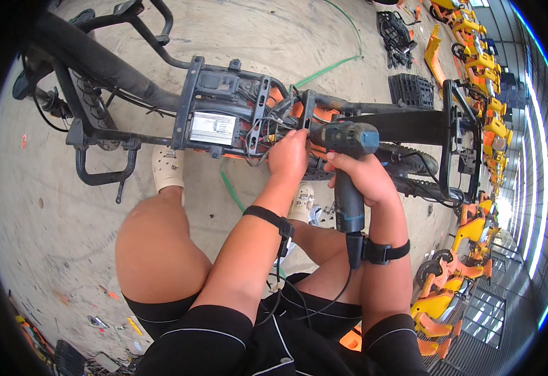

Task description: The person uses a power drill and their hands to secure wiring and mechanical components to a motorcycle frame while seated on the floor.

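Note:
A stripped black scooter frame [190,94] lies across the floor in front of me. In my right hand [371,175] is a dark blue-black cordless power drill [349,194], its head pointing left towards the frame's middle. My left hand [289,153] is closed at the frame beside the drill's front end; whatever its fingertips pinch is hidden. Near that hand run loose black and red wires [274,119] and a perforated metal crossbar [260,113]. A silver box with a white label [213,128] sits in the frame to the left, with a black module [217,83] behind it.
A wheel [412,160] shows beneath the frame's right part. Black plastic baskets [412,91] and a yellow panel [433,50] lie at the far right. Rows of yellow-orange scooters [455,288] line the right side. A green strap [330,72] crosses the concrete floor. Small debris is scattered around.

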Available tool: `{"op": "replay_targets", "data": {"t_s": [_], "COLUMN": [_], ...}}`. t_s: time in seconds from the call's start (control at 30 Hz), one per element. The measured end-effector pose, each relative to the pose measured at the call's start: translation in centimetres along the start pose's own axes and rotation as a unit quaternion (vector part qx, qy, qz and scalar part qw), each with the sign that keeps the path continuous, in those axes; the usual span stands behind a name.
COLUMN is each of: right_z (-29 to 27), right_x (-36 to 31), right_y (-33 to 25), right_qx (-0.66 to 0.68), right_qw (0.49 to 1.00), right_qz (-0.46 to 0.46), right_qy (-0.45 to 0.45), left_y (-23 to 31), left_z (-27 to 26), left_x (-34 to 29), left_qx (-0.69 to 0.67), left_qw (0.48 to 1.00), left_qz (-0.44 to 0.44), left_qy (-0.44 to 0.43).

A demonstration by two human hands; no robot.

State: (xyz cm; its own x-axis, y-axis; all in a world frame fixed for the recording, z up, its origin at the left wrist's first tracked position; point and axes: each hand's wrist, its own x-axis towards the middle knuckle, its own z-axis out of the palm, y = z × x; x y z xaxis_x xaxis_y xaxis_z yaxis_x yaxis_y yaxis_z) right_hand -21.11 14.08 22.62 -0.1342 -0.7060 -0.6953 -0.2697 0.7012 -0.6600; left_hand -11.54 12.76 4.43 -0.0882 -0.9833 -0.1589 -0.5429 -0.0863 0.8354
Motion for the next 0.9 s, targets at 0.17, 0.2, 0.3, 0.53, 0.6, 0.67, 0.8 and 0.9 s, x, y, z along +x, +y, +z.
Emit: {"op": "replay_targets", "data": {"t_s": [0.17, 0.2, 0.3, 0.53, 0.6, 0.67, 0.8, 0.9], "right_z": [-1.0, -1.1, -1.3, -1.7, -1.7, -1.3, -1.5, -1.9], "right_x": [0.4, 0.2, -0.4, 1.9, 3.2, 4.1, 5.5, 6.2], "right_y": [-0.3, -0.7, -1.8, -4.5, -4.8, -5.3, -5.7, -5.8], "right_qx": [0.018, 0.026, 0.032, 0.101, 0.119, 0.114, 0.096, 0.101], "right_qw": [1.0, 1.0, 0.998, 0.991, 0.99, 0.991, 0.994, 0.994], "right_qz": [0.002, 0.001, -0.055, -0.091, -0.077, -0.068, -0.031, -0.027], "right_qy": [-0.006, -0.008, 0.006, 0.009, 0.025, 0.034, 0.046, 0.035], "left_y": [0.5, 0.6, 2.1, 4.0, 3.9, 3.0, 2.4, 2.6], "left_z": [0.0, 0.0, -0.7, -2.9, -3.0, -2.7, -1.8, -1.7], "left_x": [0.1, 0.4, 1.7, 8.1, 9.7, 10.7, 11.7, 12.1], "left_qx": [-0.002, -0.003, 0.001, 0.029, 0.035, 0.038, 0.061, 0.084], "left_qw": [0.999, 0.999, 0.998, 0.991, 0.992, 0.992, 0.991, 0.992], "left_qz": [0.03, 0.034, 0.055, 0.117, 0.111, 0.111, 0.113, 0.095], "left_qy": [0.036, 0.038, 0.039, 0.056, 0.05, 0.039, 0.023, 0.006]}}
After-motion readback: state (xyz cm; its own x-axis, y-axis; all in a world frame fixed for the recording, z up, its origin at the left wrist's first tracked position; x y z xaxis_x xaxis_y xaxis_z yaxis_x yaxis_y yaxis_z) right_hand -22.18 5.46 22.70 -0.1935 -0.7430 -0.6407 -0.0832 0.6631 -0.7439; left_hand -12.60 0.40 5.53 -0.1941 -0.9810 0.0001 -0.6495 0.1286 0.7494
